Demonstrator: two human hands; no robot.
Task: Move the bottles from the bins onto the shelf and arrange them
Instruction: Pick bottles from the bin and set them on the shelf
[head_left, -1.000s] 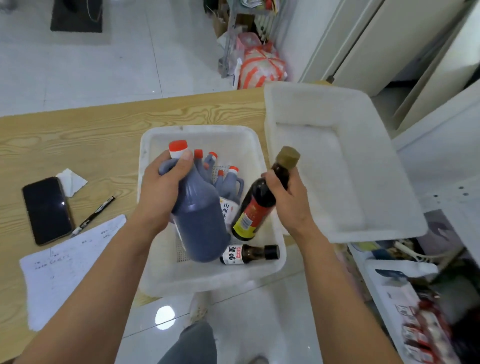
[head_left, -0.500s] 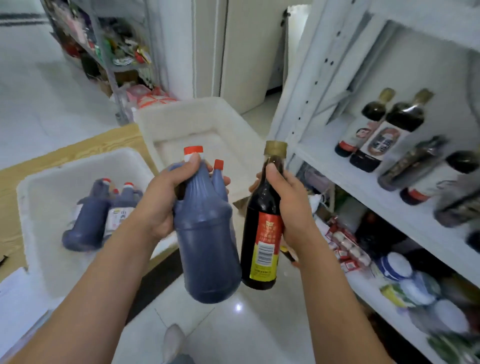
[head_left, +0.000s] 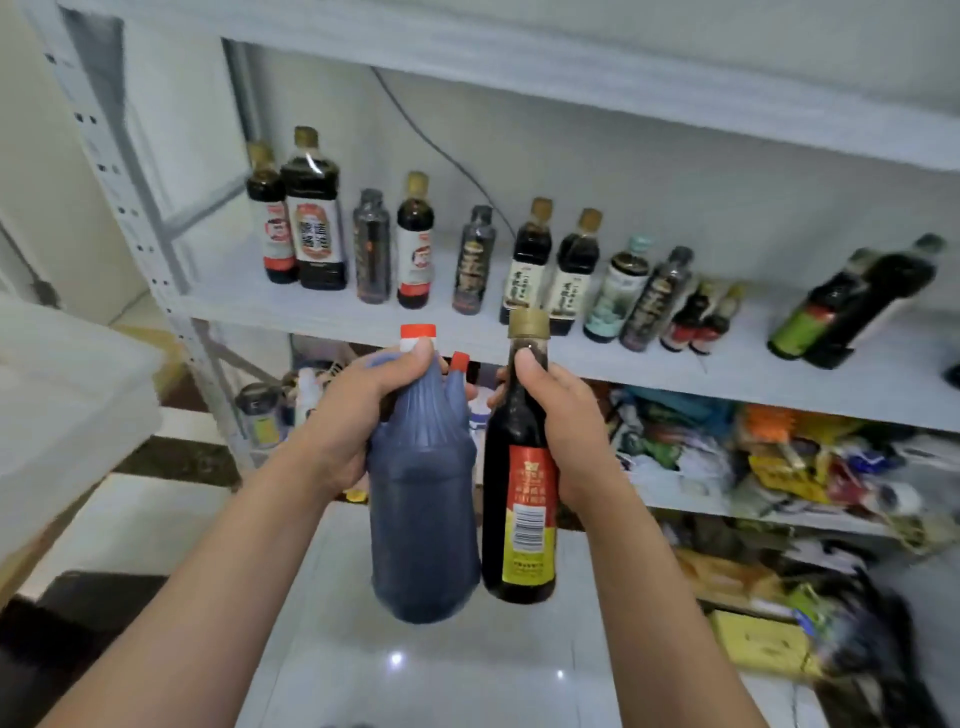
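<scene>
My left hand (head_left: 358, 415) grips the neck of a big blue-grey jug with a red cap (head_left: 423, 519); a second red-capped bottle (head_left: 460, 364) peeks out behind it. My right hand (head_left: 561, 415) holds a dark glass bottle with a gold cap and red-yellow label (head_left: 519, 519) by its neck. Both bottles hang upright, side by side, in front of and below the white shelf board (head_left: 337, 312). On that board stand several dark sauce bottles (head_left: 415, 244) in a row, with two large dark bottles (head_left: 852, 306) leaning at the right.
A white bin (head_left: 62, 395) juts in at the left edge. The shelf's perforated upright (head_left: 140, 223) runs down the left side. Lower shelves hold cluttered packets (head_left: 779, 467) and a jar (head_left: 260, 415). Glossy floor tiles lie below my arms.
My view has swung from the bins on the table round to face the shelf. Both hands still carry their bottles, now raised upright in front of the shelf board.
</scene>
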